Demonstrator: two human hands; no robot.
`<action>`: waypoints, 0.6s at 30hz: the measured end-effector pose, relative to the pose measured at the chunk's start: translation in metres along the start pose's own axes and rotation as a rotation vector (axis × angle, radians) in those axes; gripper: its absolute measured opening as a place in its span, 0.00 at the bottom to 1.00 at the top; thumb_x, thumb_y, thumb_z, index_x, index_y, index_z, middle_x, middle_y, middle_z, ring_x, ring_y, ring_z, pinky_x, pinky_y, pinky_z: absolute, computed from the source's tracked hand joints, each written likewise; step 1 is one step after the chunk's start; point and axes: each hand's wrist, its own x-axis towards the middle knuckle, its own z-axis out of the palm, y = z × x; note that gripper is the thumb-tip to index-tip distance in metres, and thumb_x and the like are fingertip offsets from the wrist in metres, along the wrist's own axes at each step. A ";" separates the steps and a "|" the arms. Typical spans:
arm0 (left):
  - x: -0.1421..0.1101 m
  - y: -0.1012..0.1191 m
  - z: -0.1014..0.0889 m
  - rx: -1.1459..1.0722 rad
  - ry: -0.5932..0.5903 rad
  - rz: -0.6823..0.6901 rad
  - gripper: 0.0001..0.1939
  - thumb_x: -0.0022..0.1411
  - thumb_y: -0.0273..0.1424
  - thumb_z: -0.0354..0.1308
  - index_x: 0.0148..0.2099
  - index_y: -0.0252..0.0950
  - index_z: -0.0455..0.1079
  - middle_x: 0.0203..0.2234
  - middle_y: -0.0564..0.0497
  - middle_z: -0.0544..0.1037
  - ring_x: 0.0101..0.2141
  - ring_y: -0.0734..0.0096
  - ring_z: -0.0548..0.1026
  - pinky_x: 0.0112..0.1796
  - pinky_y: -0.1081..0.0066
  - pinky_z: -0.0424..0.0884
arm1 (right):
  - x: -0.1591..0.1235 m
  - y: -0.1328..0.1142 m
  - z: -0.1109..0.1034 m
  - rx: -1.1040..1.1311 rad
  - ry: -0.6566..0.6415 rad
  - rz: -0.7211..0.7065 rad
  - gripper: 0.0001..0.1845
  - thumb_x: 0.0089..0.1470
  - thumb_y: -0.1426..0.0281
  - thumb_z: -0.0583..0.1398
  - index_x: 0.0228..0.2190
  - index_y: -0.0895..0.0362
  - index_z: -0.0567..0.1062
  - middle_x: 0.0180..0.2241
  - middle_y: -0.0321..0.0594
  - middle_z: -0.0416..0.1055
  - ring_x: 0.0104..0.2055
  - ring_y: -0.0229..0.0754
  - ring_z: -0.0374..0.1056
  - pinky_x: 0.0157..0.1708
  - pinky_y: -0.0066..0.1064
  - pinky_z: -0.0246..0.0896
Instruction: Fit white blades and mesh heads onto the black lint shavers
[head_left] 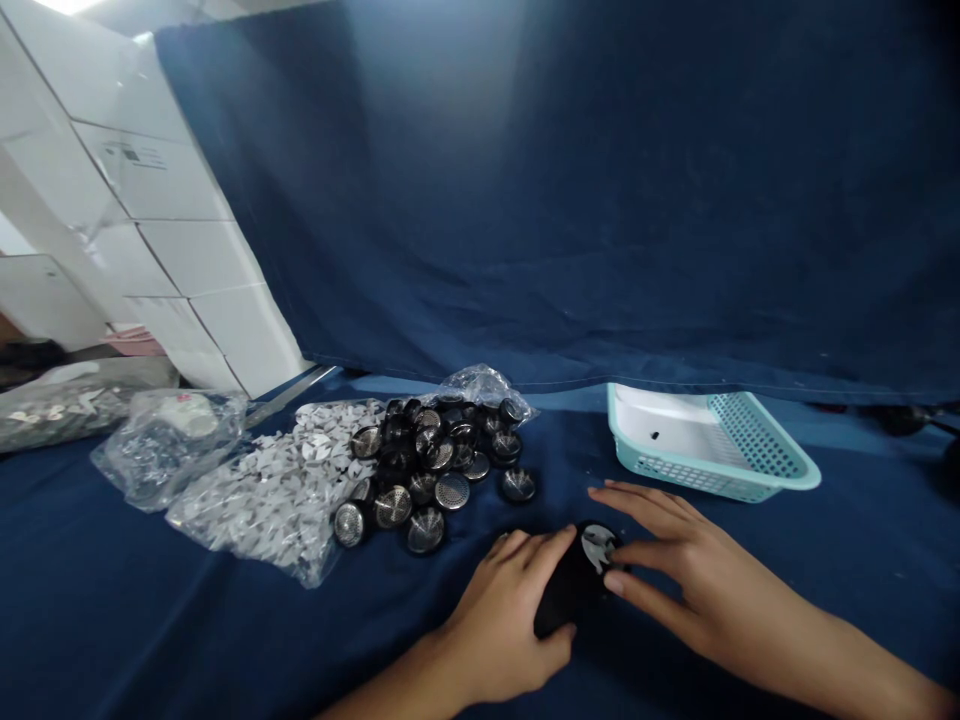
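My left hand (510, 620) is closed around a dark, rounded black part (564, 592) low over the cloth. At the far end of that part sits a light grey plastic piece (598, 546) within a round black rim. The thumb and a fingertip of my right hand (686, 570) pinch at the edge of this grey piece, while its other fingers stretch out above. Left of my hands lies a pile of round black caps (439, 450) with shiny, perforated faces. One such cap (518, 485) rests apart from the pile, nearest my left hand.
A clear bag of small grey plastic pieces (262, 500) lies beside the caps. Further left are a crumpled clear bag (169, 440) and another filled bag (82, 400). A turquoise basket (780, 455) stands at the right. Behind hangs a blue cloth (570, 220), with white boxes (187, 255) at left.
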 end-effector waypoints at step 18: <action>0.002 -0.008 -0.022 0.124 0.161 -0.018 0.15 0.69 0.36 0.48 0.55 0.43 0.68 0.52 0.52 0.73 0.51 0.62 0.68 0.52 0.56 0.60 | 0.002 0.010 0.016 -0.347 0.189 -0.133 0.20 0.60 0.52 0.54 0.49 0.46 0.74 0.63 0.43 0.58 0.65 0.57 0.52 0.59 0.62 0.49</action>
